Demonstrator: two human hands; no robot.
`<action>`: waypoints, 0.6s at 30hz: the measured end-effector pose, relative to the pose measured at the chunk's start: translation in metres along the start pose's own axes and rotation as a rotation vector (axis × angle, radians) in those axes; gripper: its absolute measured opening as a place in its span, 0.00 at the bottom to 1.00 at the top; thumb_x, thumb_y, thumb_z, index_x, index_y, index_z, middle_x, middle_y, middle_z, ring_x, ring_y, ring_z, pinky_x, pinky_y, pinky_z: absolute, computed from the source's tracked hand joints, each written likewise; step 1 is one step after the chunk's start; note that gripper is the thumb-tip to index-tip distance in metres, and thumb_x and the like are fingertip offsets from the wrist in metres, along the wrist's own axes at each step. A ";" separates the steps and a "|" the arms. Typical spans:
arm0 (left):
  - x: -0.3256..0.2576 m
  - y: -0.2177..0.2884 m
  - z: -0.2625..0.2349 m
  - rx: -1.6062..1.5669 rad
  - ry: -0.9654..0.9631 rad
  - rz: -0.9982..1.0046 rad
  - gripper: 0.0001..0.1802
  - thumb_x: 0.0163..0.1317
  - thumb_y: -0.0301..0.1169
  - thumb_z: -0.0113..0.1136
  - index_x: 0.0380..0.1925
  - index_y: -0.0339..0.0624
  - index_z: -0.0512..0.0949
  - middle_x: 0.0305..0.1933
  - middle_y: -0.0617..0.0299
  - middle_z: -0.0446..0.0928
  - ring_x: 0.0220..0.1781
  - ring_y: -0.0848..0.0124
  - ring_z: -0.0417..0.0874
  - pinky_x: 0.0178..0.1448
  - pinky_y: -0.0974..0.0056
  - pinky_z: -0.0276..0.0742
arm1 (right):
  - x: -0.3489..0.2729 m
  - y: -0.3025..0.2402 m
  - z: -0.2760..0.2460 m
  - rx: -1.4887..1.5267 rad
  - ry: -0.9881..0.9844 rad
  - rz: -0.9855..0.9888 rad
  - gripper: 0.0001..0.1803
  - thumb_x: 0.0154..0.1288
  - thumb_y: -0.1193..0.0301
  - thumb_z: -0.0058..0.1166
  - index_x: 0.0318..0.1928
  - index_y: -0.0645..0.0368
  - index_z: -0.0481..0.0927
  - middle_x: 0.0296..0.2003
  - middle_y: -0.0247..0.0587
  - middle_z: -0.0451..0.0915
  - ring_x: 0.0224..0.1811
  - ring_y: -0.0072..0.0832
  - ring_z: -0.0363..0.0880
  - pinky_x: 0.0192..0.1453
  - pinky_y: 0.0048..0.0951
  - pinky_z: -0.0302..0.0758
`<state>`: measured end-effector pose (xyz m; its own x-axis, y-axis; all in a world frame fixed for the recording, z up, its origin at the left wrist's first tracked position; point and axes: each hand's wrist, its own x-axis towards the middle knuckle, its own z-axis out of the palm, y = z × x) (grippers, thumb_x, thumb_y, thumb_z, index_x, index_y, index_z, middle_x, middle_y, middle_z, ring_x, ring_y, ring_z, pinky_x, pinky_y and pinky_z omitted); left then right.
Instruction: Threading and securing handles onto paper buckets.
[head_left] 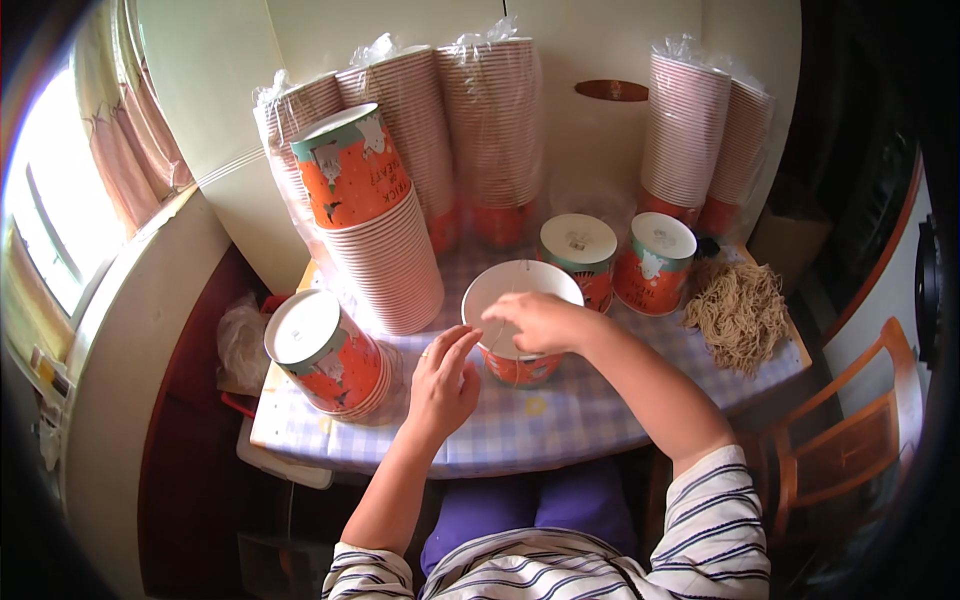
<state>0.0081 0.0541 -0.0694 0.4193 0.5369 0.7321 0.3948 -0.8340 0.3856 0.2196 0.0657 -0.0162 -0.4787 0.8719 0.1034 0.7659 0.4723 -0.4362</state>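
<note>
A paper bucket (523, 282) stands upright in the middle of the table, its white inside facing up. A thin string runs down across it from the far rim. My right hand (540, 322) reaches over the bucket, fingers bent and closed near the string; what they hold is too fine to make out. My left hand (443, 380) is at the bucket's near left side, fingers stretched upward and a ring on one. Nothing shows in it. On the right lies a loose heap of tan strings (738, 312).
Two upside-down orange buckets (655, 262) stand beyond the middle one. A tall nested stack (385, 262) and a shorter one (335, 362) are on the left. Wrapped stacks (490, 130) line the back wall. A wooden chair (850, 430) is at the right. A checked cloth (530, 425) covers the table.
</note>
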 end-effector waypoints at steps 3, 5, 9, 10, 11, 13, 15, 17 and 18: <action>0.001 0.000 0.001 -0.061 -0.112 -0.090 0.29 0.48 0.17 0.56 0.55 0.44 0.73 0.54 0.52 0.75 0.51 0.53 0.78 0.52 0.55 0.75 | 0.004 0.004 0.000 -0.128 -0.097 0.073 0.18 0.53 0.80 0.49 0.45 0.59 0.80 0.47 0.47 0.80 0.50 0.44 0.78 0.54 0.41 0.74; 0.003 -0.004 0.001 -0.043 -0.065 -0.019 0.26 0.49 0.18 0.59 0.52 0.43 0.76 0.50 0.53 0.75 0.48 0.55 0.79 0.49 0.55 0.75 | -0.009 0.007 -0.002 -0.148 0.112 0.033 0.10 0.51 0.81 0.49 0.34 0.58 0.81 0.38 0.41 0.82 0.43 0.42 0.80 0.49 0.41 0.75; 0.008 -0.005 -0.003 -0.001 -0.076 0.074 0.18 0.49 0.18 0.61 0.42 0.42 0.80 0.44 0.55 0.76 0.42 0.56 0.79 0.44 0.57 0.76 | -0.062 0.023 -0.018 -0.325 0.617 -0.060 0.06 0.51 0.79 0.53 0.30 0.56 0.78 0.31 0.37 0.78 0.35 0.39 0.79 0.43 0.41 0.74; 0.009 -0.007 -0.002 -0.023 -0.068 0.076 0.16 0.48 0.18 0.61 0.39 0.42 0.81 0.43 0.56 0.76 0.40 0.57 0.79 0.43 0.57 0.76 | -0.072 0.028 -0.018 -0.344 0.664 -0.009 0.05 0.52 0.79 0.53 0.31 0.56 0.78 0.31 0.37 0.78 0.35 0.40 0.78 0.42 0.41 0.74; 0.009 -0.009 -0.002 -0.034 -0.056 0.082 0.15 0.48 0.18 0.61 0.39 0.42 0.81 0.42 0.56 0.76 0.39 0.56 0.79 0.42 0.57 0.76 | -0.080 0.036 -0.012 -0.340 0.676 0.022 0.05 0.52 0.79 0.53 0.31 0.56 0.78 0.31 0.37 0.78 0.34 0.40 0.78 0.42 0.39 0.74; 0.010 -0.007 -0.001 -0.039 -0.066 0.076 0.15 0.49 0.17 0.61 0.38 0.41 0.80 0.41 0.55 0.76 0.39 0.56 0.80 0.41 0.58 0.77 | -0.095 0.053 0.009 -0.320 0.674 0.074 0.05 0.52 0.79 0.54 0.31 0.57 0.78 0.31 0.39 0.78 0.34 0.41 0.78 0.41 0.39 0.74; 0.012 -0.004 -0.002 -0.034 -0.075 0.067 0.14 0.49 0.16 0.60 0.38 0.40 0.80 0.40 0.54 0.76 0.38 0.57 0.81 0.39 0.58 0.79 | -0.103 0.058 0.034 -0.129 0.604 0.123 0.07 0.52 0.79 0.56 0.35 0.60 0.79 0.33 0.42 0.80 0.34 0.43 0.80 0.38 0.41 0.77; 0.014 -0.001 0.000 -0.026 -0.074 0.067 0.14 0.48 0.16 0.61 0.36 0.40 0.80 0.39 0.54 0.76 0.38 0.57 0.80 0.39 0.59 0.79 | -0.110 0.059 0.058 0.033 0.583 0.184 0.11 0.53 0.79 0.55 0.39 0.60 0.80 0.34 0.43 0.82 0.35 0.41 0.82 0.40 0.38 0.79; 0.014 -0.001 -0.001 -0.021 -0.078 0.064 0.14 0.48 0.16 0.61 0.36 0.40 0.80 0.39 0.54 0.76 0.38 0.57 0.80 0.39 0.59 0.79 | -0.108 0.056 0.064 0.039 0.582 0.182 0.11 0.53 0.79 0.55 0.39 0.60 0.80 0.34 0.43 0.82 0.35 0.41 0.82 0.40 0.38 0.79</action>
<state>0.0129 0.0618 -0.0590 0.5053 0.4903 0.7101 0.3482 -0.8688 0.3521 0.2869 -0.0098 -0.1086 -0.0200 0.8712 0.4905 0.7919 0.3132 -0.5242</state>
